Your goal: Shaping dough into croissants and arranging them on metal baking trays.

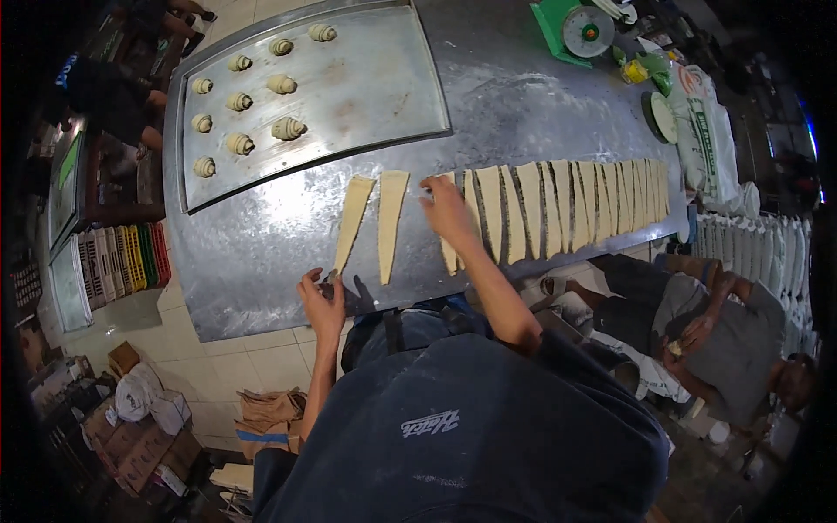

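Two long, tapering dough strips lie apart on the metal table: a left dough strip (354, 220) and a second dough strip (393, 225). At the narrow near end of the left strip, my left hand (323, 302) is closed, its fingertips on the dough. My right hand (448, 212) reaches over the leftmost strip of a long row, thumb and forefinger apart beside its upper end, partly covering it. Several more dough strips (514, 213) continue that row to the right. Beyond my left hand, rolled dough pieces (289, 129) sit spaced out on a large metal tray (366, 131).
A green scale (575, 33) stands at the table's far right, near a yellow container (635, 71) and white sacks (702, 131). Someone in a grey shirt (728, 327) sits beside the right end. Stacked crates (122, 261) and cardboard boxes (144, 436) stand at left.
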`<state>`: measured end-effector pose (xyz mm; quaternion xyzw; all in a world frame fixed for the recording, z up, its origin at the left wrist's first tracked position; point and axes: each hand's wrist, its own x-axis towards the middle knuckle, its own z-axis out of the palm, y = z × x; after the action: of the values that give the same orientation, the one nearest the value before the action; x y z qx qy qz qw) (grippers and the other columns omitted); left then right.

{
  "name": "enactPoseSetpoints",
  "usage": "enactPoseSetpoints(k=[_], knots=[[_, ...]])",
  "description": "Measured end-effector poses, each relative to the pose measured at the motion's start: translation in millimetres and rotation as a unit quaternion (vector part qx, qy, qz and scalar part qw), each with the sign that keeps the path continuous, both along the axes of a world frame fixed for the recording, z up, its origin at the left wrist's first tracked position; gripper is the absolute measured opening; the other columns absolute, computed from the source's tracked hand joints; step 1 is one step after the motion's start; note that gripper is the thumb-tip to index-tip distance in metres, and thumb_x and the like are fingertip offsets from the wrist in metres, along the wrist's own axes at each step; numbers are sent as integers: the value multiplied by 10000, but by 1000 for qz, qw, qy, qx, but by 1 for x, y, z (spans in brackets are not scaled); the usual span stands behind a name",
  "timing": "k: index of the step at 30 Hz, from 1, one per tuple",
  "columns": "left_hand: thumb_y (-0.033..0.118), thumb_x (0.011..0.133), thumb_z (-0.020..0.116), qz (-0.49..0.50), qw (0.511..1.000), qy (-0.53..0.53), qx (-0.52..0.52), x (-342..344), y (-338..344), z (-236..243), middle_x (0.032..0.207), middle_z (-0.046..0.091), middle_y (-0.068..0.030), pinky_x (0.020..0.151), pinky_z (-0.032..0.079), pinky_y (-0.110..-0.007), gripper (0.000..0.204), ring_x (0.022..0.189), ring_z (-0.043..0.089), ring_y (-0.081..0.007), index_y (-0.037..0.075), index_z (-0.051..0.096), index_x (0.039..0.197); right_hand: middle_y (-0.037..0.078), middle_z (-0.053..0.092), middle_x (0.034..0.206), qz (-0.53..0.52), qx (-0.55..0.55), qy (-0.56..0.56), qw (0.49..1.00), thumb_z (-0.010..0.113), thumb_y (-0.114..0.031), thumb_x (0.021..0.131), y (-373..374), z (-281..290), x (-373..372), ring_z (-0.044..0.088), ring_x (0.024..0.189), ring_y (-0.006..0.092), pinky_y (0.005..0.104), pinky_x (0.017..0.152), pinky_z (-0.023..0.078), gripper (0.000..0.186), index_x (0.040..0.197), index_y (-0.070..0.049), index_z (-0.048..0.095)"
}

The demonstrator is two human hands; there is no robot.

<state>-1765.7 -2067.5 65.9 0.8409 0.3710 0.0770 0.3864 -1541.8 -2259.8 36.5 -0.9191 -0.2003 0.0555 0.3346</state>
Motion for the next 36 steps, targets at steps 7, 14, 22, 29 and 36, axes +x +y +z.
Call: enactPoseSetpoints(k=[7, 14, 22, 29, 36], knots=[[112, 858, 652, -189, 973, -102, -86, 113, -78, 12, 993, 591, -143, 700, 494, -332, 230, 813, 614, -245, 16, 579, 1054, 159, 601, 876, -82, -81, 163, 980, 744, -235, 758, -111, 34, 17, 597, 834, 369, 454, 709, 480, 333, 924, -18, 554], [118, 802, 701, -323, 937, -126, -44, 264, -135, -27, 915, 593, -162, 721, 500, -375, 303, 817, 613, -298, 9, 591, 1063, 237, 520, 968, -171, -30, 226, 959, 754, -281, 762, -131, 6, -95, 549, 898, 433, 493, 707, 454, 476, 988, 15, 456], [150, 719, 723, -526, 841, -55, 114, 297, -135, -50, 931, 569, -203, 810, 467, -460, 300, 923, 551, -402, -1, 568, 927, 155, 626, 698, -332, -12, 243, 911, 798, -243, 716, -103, -17, -98, 645, 725, 318, 410, 635, 490, 335, 779, -20, 557], [70, 793, 652, -329, 916, -131, -190, 214, -74, 15, 789, 566, -160, 641, 486, -390, 282, 725, 609, -282, -1, 450, 975, 109, 555, 785, -309, 160, 145, 926, 675, -88, 805, -112, 32, -74, 574, 699, 191, 321, 614, 445, 230, 913, -26, 483], [21, 861, 657, -16, 906, -253, -338, 66, 25, 71, 936, 547, -90, 666, 496, -210, 300, 795, 596, -102, 10, 426, 1053, 75, 609, 942, -85, 286, 177, 938, 626, -63, 851, -22, 132, -13, 593, 861, 121, 256, 739, 486, 230, 1055, -39, 523]])
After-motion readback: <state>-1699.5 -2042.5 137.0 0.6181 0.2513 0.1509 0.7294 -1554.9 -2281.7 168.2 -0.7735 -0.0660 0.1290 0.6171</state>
